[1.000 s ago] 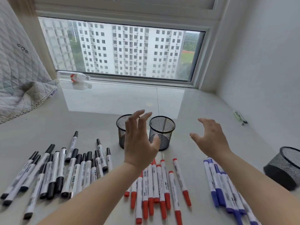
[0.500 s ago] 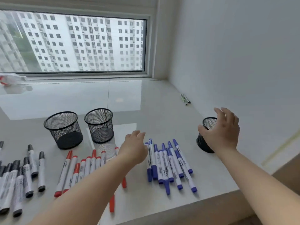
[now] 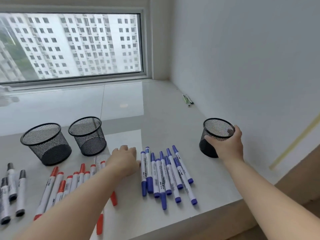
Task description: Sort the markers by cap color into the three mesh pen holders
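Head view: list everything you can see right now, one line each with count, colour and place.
Mesh pen holders: three, black; two side by side at left, one apart at right; all look empty.
Blue markers: about nine, lying bunched at centre-right.
Red markers: roughly ten, centre-left, partly hidden by the forearm.
Black markers: at least four, cut off at the left edge.
Greenish pens: count unclear, by the right wall.
Ledge: one, glossy pale.
Window: one, behind.
Left hand: beside the blue markers.
Right hand: gripping the right holder.
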Available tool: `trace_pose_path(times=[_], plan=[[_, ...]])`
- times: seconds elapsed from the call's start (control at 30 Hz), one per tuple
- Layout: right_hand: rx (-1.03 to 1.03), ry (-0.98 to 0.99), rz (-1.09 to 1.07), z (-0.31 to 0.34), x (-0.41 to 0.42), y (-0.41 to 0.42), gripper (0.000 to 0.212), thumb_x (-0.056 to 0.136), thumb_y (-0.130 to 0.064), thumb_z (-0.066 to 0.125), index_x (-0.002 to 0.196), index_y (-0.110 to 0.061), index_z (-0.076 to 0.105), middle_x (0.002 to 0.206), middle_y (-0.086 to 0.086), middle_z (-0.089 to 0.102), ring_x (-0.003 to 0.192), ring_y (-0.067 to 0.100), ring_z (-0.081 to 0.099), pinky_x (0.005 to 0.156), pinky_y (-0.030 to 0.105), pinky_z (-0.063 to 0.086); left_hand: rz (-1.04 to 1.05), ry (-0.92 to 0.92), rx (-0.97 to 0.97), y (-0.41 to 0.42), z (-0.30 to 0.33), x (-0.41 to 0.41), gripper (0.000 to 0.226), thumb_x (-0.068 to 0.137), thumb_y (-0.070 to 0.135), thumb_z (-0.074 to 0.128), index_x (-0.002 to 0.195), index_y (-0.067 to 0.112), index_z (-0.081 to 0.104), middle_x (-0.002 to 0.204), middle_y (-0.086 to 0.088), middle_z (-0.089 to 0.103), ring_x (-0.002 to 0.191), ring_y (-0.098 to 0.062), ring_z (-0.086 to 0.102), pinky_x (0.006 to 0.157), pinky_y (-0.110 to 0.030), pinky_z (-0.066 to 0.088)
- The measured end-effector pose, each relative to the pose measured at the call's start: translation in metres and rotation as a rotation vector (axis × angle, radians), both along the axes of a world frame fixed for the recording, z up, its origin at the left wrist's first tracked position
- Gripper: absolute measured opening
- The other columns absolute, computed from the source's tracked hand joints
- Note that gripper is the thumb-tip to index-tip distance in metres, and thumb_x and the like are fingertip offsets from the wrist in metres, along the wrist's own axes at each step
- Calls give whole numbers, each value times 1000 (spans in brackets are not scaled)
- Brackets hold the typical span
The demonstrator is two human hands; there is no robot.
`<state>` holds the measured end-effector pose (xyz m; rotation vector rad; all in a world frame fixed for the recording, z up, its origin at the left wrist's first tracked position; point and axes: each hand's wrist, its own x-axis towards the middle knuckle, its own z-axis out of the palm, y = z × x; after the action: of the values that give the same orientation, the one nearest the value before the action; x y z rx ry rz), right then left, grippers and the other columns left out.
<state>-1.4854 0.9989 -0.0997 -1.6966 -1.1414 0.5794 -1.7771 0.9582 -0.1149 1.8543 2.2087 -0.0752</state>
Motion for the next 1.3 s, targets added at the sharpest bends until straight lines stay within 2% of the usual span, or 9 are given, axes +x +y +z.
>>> trace_pose_path(times=[0.13,0.3,0.4,0.5,0.63,0.8,0.9,1.1,1.3], plan=[[-7,103,-38,-6,-6,9,87,61,-28,85,130,-11,35,131,5,49,119,24,48,95,31,38,-12,-8,31,-1,-3,-4,51,90,50,43,135,25,37,144,-2,32,132,-25,29,105,-37,29],[-2,102,-36,-4,-22,11,83,59,-30,85,125,-13,38,128,5,51,117,24,49,95,33,39,-18,-23,37,-2,-1,-7,49,92,45,42,135,24,38,144,-3,32,132,-25,28,106,-36,28],[48,96,24,8,-44,11,82,59,-33,84,124,-15,38,126,2,51,115,22,49,96,34,41,14,-155,85,-5,4,-7,42,96,31,38,136,18,41,144,-6,34,132,-25,31,106,-35,28],[94,85,163,22,-78,10,80,61,-32,84,124,-15,38,119,-3,50,105,15,47,92,29,40,111,-364,197,-16,10,-12,43,96,26,39,138,20,39,146,-2,34,131,-22,36,106,-34,31],[120,114,354,32,-135,4,78,63,-29,84,124,-17,38,113,-8,47,102,11,46,87,24,37,125,-425,407,-46,17,-36,42,91,26,47,133,22,45,138,3,43,124,-17,42,97,-27,33],[58,161,489,21,-196,-11,73,63,-25,84,122,-18,40,113,-5,49,102,14,49,83,24,39,207,-385,610,-93,20,-90,32,90,18,49,121,18,57,123,0,56,113,-19,51,89,-24,33],[44,111,523,12,-222,-17,71,63,-26,84,119,-18,40,112,-4,50,101,16,49,83,26,40,285,-355,645,-119,13,-123,31,90,17,49,120,16,57,120,0,57,111,-18,51,87,-24,35],[20,46,493,-1,-252,-20,75,64,-27,83,124,-15,40,119,0,52,107,18,49,92,30,41,325,-194,640,-152,-4,-158,31,86,19,55,117,15,60,119,-4,57,119,-19,44,100,-29,33],[-3,31,479,-9,-260,-16,80,64,-34,83,128,-15,38,123,2,51,109,19,49,89,27,38,333,-144,636,-159,-6,-175,32,86,24,54,118,17,59,123,-2,57,121,-18,42,105,-29,26]])
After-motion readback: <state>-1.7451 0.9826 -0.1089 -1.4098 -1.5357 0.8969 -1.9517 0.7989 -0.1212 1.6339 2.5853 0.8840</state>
